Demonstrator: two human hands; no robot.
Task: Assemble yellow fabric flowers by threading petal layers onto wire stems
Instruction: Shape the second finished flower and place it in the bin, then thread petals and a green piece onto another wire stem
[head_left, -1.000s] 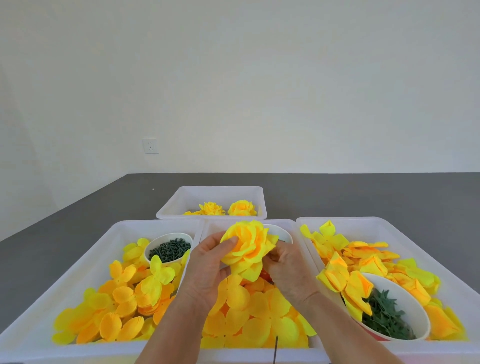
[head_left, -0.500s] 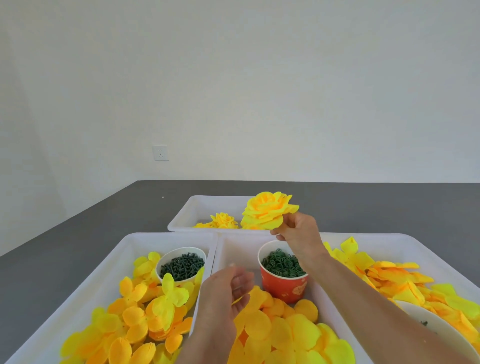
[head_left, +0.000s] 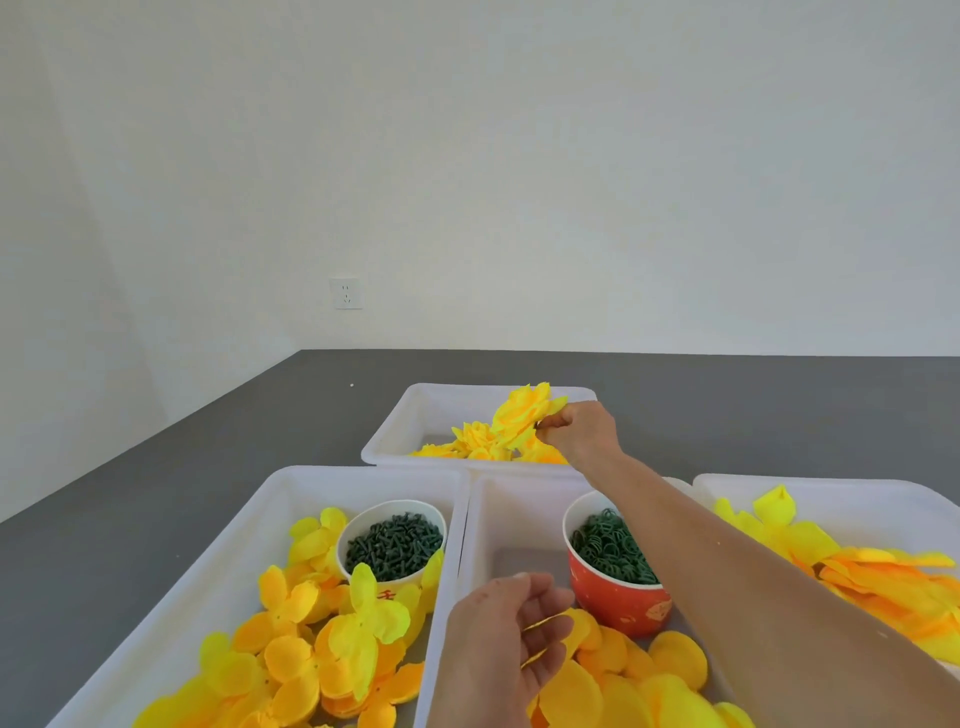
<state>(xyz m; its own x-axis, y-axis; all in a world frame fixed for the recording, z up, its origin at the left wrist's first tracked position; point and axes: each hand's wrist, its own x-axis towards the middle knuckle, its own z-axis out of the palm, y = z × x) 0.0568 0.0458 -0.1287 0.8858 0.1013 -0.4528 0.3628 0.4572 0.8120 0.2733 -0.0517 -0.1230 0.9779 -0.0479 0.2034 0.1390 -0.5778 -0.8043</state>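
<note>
A finished yellow flower (head_left: 524, 415) is pinched by the right hand (head_left: 579, 434) over the far white tray (head_left: 395, 441), near the middle of the frame. More flowers (head_left: 475, 447) are seen lying inside that tray. At the bottom middle, the left hand (head_left: 506, 639) is held loosely curled above flat yellow petals (head_left: 623, 686); it seems nothing is gripped. A red cup (head_left: 621, 603) of green rings is placed just beside it.

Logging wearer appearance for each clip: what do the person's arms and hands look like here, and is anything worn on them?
Both are bare. The right hand and its forearm show no sleeve, glove, watch or ring along the whole visible length. The left hand is likewise ungloved, with no ring or band visible; its wrist runs out of frame at the bottom edge. No markings show on either.
</note>
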